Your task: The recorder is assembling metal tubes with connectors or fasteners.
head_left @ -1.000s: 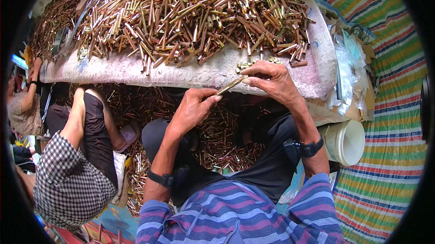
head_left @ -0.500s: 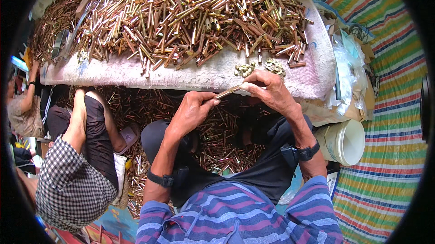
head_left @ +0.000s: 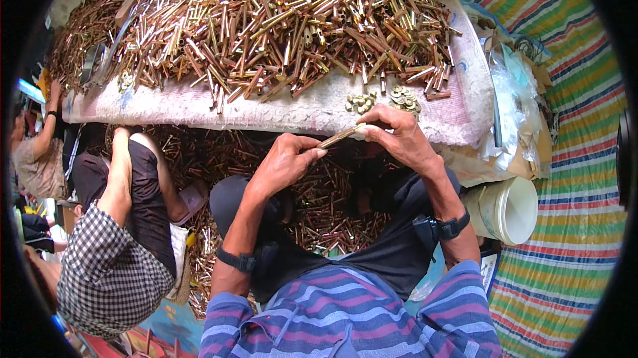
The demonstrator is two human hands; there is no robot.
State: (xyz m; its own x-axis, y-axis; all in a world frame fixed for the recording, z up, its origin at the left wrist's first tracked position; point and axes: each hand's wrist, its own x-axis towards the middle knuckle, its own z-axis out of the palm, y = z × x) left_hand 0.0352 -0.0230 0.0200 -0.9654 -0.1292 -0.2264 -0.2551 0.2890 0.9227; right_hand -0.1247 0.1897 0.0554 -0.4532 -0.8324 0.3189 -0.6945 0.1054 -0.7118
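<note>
Between my hands is a slim brass-coloured metal tube [head_left: 339,137], slanting up to the right just off the front edge of the cloth-covered table. My left hand [head_left: 284,162] pinches its lower left end with thumb and forefinger. The thumb and fingers of my right hand [head_left: 399,137] close on the other end, hiding that tip. Just beyond my right hand, on the table's edge, lie two small piles of metal pieces: rounded gold-toned caps [head_left: 360,103] and flatter discs [head_left: 404,97].
A big heap of similar tubes [head_left: 279,26] covers the table [head_left: 279,109]. More tubes [head_left: 332,215] litter the floor around my legs. At the right stand a white bucket [head_left: 517,210] and plastic bags [head_left: 513,112]. A person in a checked shirt [head_left: 109,265] sits close on my left.
The whole view has shifted slightly. Both hands keep their grip on the tube, with hardly any movement.
</note>
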